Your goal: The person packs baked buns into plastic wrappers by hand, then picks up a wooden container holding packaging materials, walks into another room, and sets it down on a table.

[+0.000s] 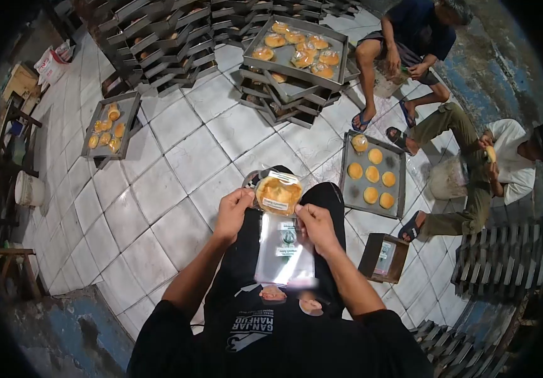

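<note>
A round golden bread in a clear labelled bag (278,193) is held up between my two hands. My left hand (235,213) pinches the bag at its left side, and my right hand (315,225) has its fingers closed on the lower right edge. Just below, a stack of flat clear bags with green print (285,255) rests on my lap. Its upper edge lies close to the bread and my right hand.
Metal trays with breads stand at the left (134,113), top centre (345,53) and right (401,189). A small box (398,255) holds more bags. Two people sit at the right, near a bucket (446,179). Stacked trays (152,44) line the back.
</note>
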Motion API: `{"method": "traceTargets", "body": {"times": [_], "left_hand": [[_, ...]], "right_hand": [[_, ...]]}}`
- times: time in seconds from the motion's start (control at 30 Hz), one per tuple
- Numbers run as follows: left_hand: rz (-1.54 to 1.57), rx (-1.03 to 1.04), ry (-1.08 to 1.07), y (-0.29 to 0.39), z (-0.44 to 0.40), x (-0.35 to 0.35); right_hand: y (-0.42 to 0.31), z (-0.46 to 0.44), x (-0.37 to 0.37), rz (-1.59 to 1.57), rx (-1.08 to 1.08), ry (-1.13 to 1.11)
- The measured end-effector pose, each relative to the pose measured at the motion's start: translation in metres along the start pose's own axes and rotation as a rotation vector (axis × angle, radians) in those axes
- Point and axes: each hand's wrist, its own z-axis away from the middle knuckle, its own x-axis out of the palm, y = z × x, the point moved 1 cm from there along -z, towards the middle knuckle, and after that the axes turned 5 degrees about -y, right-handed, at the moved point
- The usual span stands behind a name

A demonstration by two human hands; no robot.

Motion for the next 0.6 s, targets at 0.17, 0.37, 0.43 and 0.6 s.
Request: {"method": "traceTargets", "body": {"times": [0.17,0.37,0.43,0.6], "left_hand": [[0.004,0.285,-0.244,0.033,-0.018,0.034],[-0.358,0.348,-0.125,0.056,-0.013,0.074],[-0.508,0.408,-0.176,0.05,0.007,0.07],[-1.201,0.583,-0.181,0.01,0.057,0.045]], "right_hand": [[-0.029,0.032,0.01,-0.483,-0.22,0.015],[-0.019,0.009,-0.089,0.326,-0.519,0.575],[0.055,-0.023,-0.145,0.606,-0.516,0.817],[0.097,0.003,-0.156,0.632,-0.377,0.664]]}}
